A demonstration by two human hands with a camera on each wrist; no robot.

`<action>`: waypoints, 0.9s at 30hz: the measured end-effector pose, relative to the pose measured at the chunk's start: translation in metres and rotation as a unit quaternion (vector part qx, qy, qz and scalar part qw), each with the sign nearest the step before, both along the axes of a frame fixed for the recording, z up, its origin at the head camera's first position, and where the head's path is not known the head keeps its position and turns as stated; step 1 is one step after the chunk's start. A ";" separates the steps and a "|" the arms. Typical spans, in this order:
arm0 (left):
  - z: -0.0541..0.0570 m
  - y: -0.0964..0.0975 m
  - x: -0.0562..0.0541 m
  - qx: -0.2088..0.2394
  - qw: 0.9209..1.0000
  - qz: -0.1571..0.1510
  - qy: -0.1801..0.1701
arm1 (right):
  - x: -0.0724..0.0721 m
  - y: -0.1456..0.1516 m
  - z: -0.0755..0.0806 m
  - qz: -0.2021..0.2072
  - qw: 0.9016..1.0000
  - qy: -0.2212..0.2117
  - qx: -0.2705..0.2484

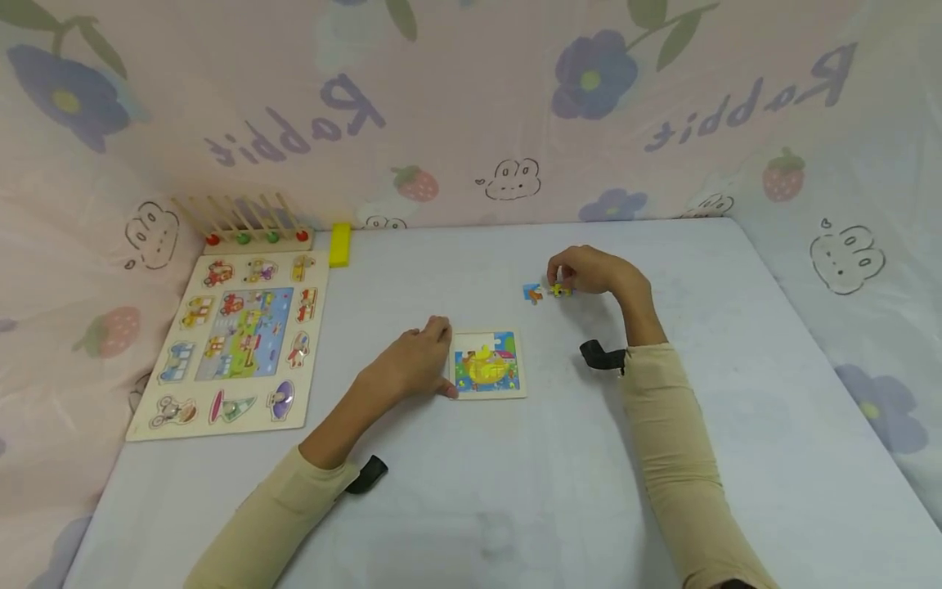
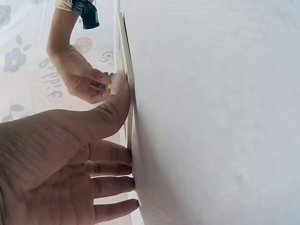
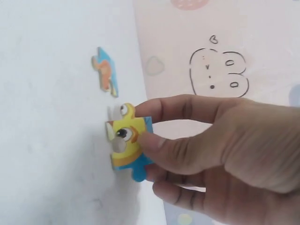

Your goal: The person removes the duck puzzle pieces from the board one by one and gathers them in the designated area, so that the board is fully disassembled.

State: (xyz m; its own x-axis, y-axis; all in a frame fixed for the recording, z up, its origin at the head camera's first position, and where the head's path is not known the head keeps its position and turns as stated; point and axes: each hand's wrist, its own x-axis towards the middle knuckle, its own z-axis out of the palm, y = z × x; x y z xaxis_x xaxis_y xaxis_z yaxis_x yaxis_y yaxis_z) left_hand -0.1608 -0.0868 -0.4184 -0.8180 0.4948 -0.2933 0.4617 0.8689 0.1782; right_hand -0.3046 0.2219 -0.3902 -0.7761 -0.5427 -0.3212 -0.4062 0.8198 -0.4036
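Observation:
A small square jigsaw board (image 1: 489,397) with a yellow picture lies mid-table, with a pale gap near its upper left. My left hand (image 1: 412,360) rests at the board's left side, its fingers fairly straight. In the left wrist view the thumb (image 2: 110,110) lies over the board's edge (image 2: 129,108) and the fingertips reach the tabletop. Farther back, my right hand (image 1: 589,268) pinches a yellow and blue puzzle piece (image 3: 126,147) with a cartoon eye, close over the table. Beside it lies a blue and orange puzzle piece (image 1: 532,293).
On the left lies a large wooden knob puzzle (image 1: 312,360) with vehicle pieces. Behind it stands a rack of wooden pegs (image 1: 257,241) with red and green beads. A yellow block (image 1: 340,245) sits beside that. A printed curtain (image 1: 471,106) surrounds the table.

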 end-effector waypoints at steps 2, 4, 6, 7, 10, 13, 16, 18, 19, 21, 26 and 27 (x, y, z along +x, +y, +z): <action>0.000 0.000 0.000 0.003 1.000 0.000 0.001 | -0.001 0.000 -0.003 -0.005 1.000 0.001 0.009; -0.001 0.000 0.000 0.003 1.000 0.000 0.000 | -0.002 0.001 -0.005 -0.010 1.000 0.005 0.020; -0.001 0.000 0.000 0.003 1.000 0.000 -0.002 | -0.002 0.002 -0.005 -0.014 0.999 0.007 0.030; -0.001 0.000 0.000 0.002 1.000 0.000 -0.003 | -0.002 0.002 -0.005 -0.017 0.999 0.008 0.035; -0.001 0.000 -0.001 0.000 1.000 -0.001 -0.001 | -0.002 0.002 -0.006 -0.022 0.999 0.012 0.046; -0.001 0.000 -0.001 0.000 1.000 -0.001 0.001 | -0.003 0.000 -0.006 -0.020 0.998 0.016 0.052; -0.001 0.000 -0.001 -0.001 1.000 -0.001 0.003 | -0.002 -0.001 -0.007 -0.022 0.998 0.019 0.056; -0.001 0.000 -0.001 0.003 1.000 0.002 0.001 | -0.002 -0.002 -0.007 -0.026 0.998 0.019 0.059; -0.001 0.000 -0.001 0.003 1.000 0.002 0.002 | -0.002 -0.002 -0.007 -0.028 0.998 0.020 0.060; -0.001 0.000 -0.001 0.003 1.000 0.004 0.002 | -0.003 -0.002 -0.008 -0.029 0.998 0.022 0.060; -0.001 0.001 -0.001 0.004 1.000 0.005 0.000 | -0.004 -0.001 -0.010 -0.019 0.998 0.026 0.055; -0.001 0.002 -0.001 0.005 1.000 0.005 0.001 | -0.004 -0.001 -0.009 -0.016 0.998 0.028 0.054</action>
